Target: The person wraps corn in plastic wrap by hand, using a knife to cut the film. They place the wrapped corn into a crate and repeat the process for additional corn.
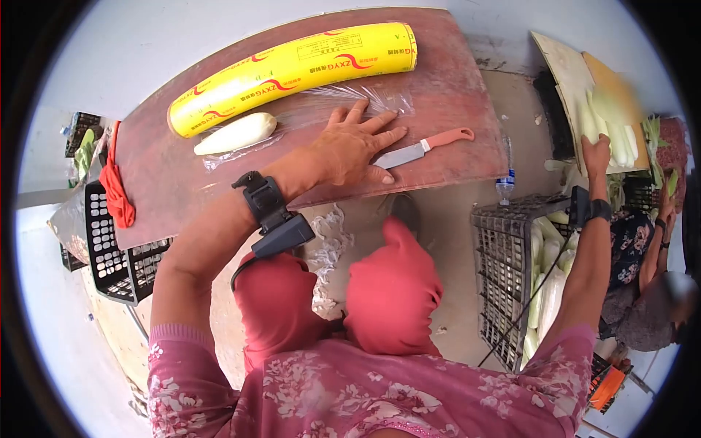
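My left hand (352, 152) lies palm down on the reddish table with its fingers spread, pressing on a sheet of clear plastic film (314, 109). Just right of its thumb is a knife (427, 148) with a pinkish-red handle. A pale, husked ear of corn (237, 133) rests on film at the left, below a big yellow roll of cling film (296, 77). Far to the right, my right hand (596, 153) reaches to a board and closes on the near end of an ear of corn (593, 120), beside several others (621, 142); its fingers are partly hidden.
A black crate (504, 270) with several pale ears stands beside my right leg. A plastic bottle (505, 187) is by the table's right edge. At left are a red cloth (114, 186) and another black crate (109, 241). Another person (631, 252) sits at far right.
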`<act>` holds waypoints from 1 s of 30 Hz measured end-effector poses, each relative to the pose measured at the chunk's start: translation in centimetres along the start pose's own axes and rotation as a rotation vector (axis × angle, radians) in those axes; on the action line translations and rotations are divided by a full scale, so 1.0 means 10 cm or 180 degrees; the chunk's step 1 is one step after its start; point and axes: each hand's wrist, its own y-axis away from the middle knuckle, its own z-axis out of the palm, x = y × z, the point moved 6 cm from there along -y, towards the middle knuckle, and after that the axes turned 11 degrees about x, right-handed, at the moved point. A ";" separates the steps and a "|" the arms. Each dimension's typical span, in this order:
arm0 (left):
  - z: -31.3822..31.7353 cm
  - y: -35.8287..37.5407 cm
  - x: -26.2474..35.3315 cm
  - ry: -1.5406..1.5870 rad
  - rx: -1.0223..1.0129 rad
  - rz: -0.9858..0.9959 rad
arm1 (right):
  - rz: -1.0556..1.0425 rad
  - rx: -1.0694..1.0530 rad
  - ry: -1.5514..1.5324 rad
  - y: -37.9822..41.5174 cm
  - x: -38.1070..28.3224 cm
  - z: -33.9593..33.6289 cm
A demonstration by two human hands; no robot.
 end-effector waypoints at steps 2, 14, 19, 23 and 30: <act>0.01 0.00 0.00 -0.0028 -0.0062 -0.0001 | 0.1222 -0.0227 -0.2174 0.31 -0.14 0.00; 0.00 0.02 -0.03 -0.0026 -0.0108 0.0129 | 0.0207 -0.2864 -0.4626 2.29 -2.82 -0.24; 0.06 0.01 -0.02 -0.0054 -0.0099 0.0085 | -0.1631 -0.2500 -0.2967 2.61 -3.74 -0.40; 0.08 0.04 -0.02 -0.0127 0.0013 0.0145 | -0.2904 -0.1516 -0.2526 2.85 -4.21 -0.32; 0.07 0.06 0.01 0.0144 0.0001 0.0147 | -0.3079 -0.1161 -0.2288 3.06 -4.30 0.01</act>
